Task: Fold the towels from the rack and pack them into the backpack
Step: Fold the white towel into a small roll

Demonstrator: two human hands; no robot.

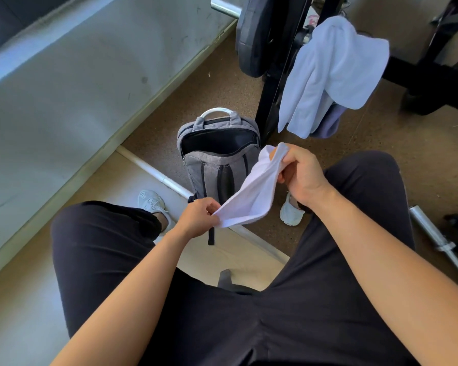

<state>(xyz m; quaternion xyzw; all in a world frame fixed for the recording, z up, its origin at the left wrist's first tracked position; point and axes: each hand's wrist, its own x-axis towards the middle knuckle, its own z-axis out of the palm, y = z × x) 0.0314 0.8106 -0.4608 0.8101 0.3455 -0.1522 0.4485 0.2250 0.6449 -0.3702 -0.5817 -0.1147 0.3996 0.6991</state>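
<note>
A folded white towel [251, 191] stretches between my two hands above my knees. My left hand [200, 219] pinches its lower end; my right hand [302, 173] grips its upper end. Just beyond it, a grey backpack [217, 159] stands upright on the floor between my feet with its top zip wide open and a dark inside showing. More towels hang on the black weight rack [273, 101] behind the backpack: a white towel [333, 72] draped on top and a pale purple one [331, 122] partly hidden beneath it.
A black weight plate [251, 38] on a steel bar sits on the rack at the top. A loose steel barbell [439, 239] lies on the floor at right. A grey padded wall runs along the left. My white shoes [151, 202] flank the backpack.
</note>
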